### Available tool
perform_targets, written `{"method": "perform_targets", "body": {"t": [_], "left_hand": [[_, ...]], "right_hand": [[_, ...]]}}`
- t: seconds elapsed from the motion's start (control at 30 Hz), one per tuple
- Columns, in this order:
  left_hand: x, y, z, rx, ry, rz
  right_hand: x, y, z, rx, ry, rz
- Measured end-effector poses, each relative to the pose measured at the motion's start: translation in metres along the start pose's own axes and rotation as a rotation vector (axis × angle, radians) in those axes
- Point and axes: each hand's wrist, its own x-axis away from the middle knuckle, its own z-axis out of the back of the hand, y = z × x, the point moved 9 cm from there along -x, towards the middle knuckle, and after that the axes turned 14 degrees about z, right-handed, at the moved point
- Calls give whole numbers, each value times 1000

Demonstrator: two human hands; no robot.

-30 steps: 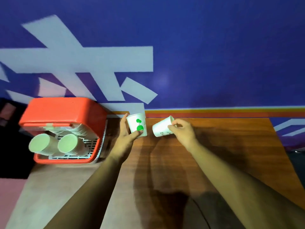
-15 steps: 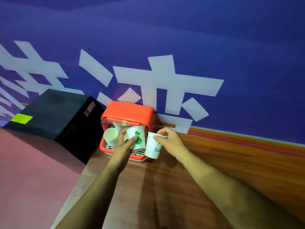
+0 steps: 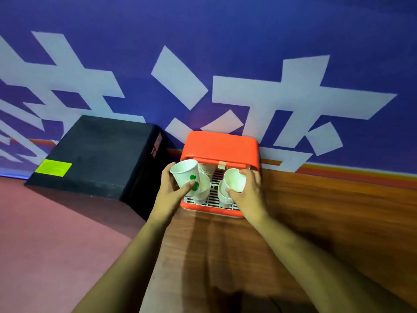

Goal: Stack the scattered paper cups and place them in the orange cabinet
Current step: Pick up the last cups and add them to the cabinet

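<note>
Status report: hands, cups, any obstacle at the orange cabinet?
Left hand grips green-printed cup; right hand grips plain cup. Both at open orange cabinet, over cup stacks inside. No obstacle seen.

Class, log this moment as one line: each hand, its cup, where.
left hand: grips green-dotted cup | right hand: grips white cup | both at orange cabinet mouth | stacked cups inside

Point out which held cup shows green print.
The left cup, in the left hand: green dots mark its side. The right cup, in the right hand, shows only plain white.
</note>
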Motion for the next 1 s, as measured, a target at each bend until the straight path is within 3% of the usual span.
{"method": "perform_targets", "body": {"t": [0.17,0.4,0.7,1.0], "left_hand": [[-14,-5,5,-27,-3,-22],[-20,-3,-7,-184,3,-162],[-21,-1,-22,-323,-7,-226],[-23,-8,-19,-337,38,-227]], "right_hand": [[9,9,-18,136,20,6],[9,24,-38,303,-85,20],[7,33,-60,196,-149,-90],[16,61,-40,176,-68,-238]]}}
